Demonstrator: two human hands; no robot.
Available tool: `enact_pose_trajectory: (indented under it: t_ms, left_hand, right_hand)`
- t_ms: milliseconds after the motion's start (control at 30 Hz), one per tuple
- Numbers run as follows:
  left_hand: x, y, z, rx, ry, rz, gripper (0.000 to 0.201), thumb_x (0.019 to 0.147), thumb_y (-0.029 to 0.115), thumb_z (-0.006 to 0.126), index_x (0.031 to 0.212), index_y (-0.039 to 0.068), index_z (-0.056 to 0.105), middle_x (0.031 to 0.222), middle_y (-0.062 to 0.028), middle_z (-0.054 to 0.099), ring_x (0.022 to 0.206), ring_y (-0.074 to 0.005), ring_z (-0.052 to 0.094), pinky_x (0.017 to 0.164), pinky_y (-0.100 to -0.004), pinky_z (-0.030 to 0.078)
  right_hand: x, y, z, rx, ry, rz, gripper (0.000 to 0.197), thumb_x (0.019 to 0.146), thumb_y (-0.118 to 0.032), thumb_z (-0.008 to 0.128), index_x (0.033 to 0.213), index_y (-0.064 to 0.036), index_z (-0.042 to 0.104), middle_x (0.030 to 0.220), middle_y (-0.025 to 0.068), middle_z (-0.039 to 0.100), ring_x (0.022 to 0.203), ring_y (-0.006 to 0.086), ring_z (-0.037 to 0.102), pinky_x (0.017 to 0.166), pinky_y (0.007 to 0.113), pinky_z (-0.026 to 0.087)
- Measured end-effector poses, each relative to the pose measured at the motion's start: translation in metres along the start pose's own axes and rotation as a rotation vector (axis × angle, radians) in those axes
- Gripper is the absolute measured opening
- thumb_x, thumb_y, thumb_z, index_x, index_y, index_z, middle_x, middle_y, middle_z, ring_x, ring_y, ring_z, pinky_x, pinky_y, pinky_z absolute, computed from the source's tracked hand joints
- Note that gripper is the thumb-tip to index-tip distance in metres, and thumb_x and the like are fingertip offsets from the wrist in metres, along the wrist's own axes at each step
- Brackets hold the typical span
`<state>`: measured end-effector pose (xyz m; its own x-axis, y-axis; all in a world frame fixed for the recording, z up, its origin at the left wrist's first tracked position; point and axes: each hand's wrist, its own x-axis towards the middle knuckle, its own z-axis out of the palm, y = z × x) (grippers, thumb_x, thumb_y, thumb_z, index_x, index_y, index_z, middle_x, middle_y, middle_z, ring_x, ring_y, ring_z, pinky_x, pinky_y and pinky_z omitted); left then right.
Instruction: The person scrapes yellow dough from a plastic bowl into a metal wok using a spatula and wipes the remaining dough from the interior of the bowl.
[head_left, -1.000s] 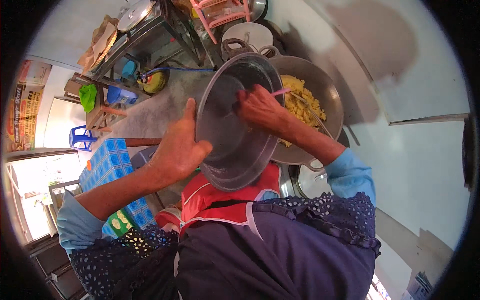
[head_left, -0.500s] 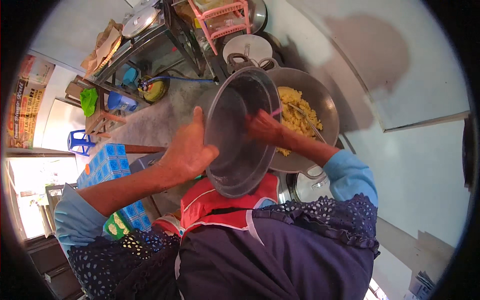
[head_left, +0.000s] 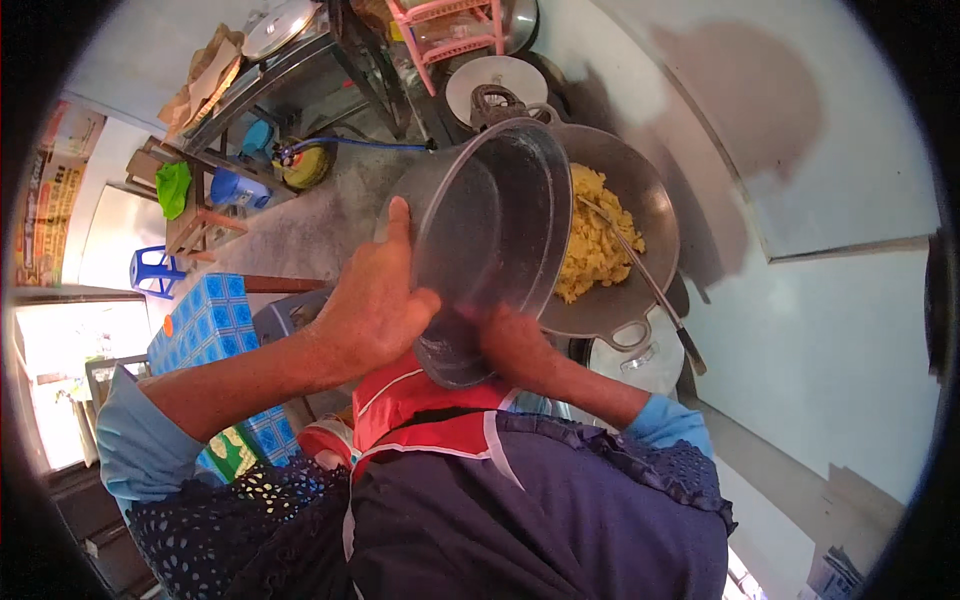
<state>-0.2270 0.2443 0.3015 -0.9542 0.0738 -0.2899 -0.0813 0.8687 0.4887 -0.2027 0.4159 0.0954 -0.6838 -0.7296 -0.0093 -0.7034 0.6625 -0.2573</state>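
A deep grey metal basin (head_left: 510,200) is tilted on its side, its mouth turned right toward a large wok (head_left: 655,195). My left hand (head_left: 375,300) grips the basin's left side, thumb and forefinger showing against the outer wall. Low inside the mouth is my right hand (head_left: 520,345), smeared by motion, fingers curled in. Something small and pinkish shows at its fingertips, too blurred to name. In the wok lies a heap of crumbly yellow food (head_left: 598,262). A long-handled metal utensil (head_left: 655,285) rests in the heap, its dark grip hanging over the wok's near rim.
A round pale lid (head_left: 495,85) lies beyond the wok, near a pink rack (head_left: 450,45). A lidded pot (head_left: 635,365) stands on the wok's near side. At left are a table with blue checked cloth (head_left: 205,330) and a blue stool (head_left: 155,270). A wall (head_left: 830,330) bounds the right.
My right hand has moved down and toward me along the basin's inside. The basin has shifted slightly right and tilts a bit more. The utensil's handle now shows fully, uncovered by my arm.
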Motion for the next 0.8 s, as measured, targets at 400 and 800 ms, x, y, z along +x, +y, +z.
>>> enact_pose_trajectory:
  t_ms: [400, 800]
  left_hand:
    - [-0.009, 0.011, 0.02, -0.026, -0.015, -0.009, 0.081, 0.066, 0.005, 0.055, 0.128, -0.025, 0.012, 0.076, -0.0378, 0.055, 0.078, -0.0473, 0.06, 0.073, -0.0457, 0.048]
    - [-0.011, 0.007, 0.018, -0.069, -0.029, -0.088, 0.081, 0.066, 0.004, 0.055, 0.128, -0.025, 0.012, 0.084, -0.0378, 0.057, 0.083, -0.0457, 0.061, 0.077, -0.043, 0.048]
  right_hand:
    - [0.038, 0.034, 0.045, 0.292, 0.173, 0.455, 0.029, 0.083, -0.014, 0.05, 0.112, -0.0097, 0.048, 0.082, 0.0214, 0.061, 0.071, 0.0391, 0.063, 0.057, 0.048, 0.051]
    - [-0.008, 0.022, 0.037, 0.135, 0.072, 0.326, 0.021, 0.075, -0.01, 0.056, 0.094, -0.0011, 0.054, 0.089, 0.0186, 0.056, 0.076, 0.0296, 0.062, 0.053, 0.043, 0.049]
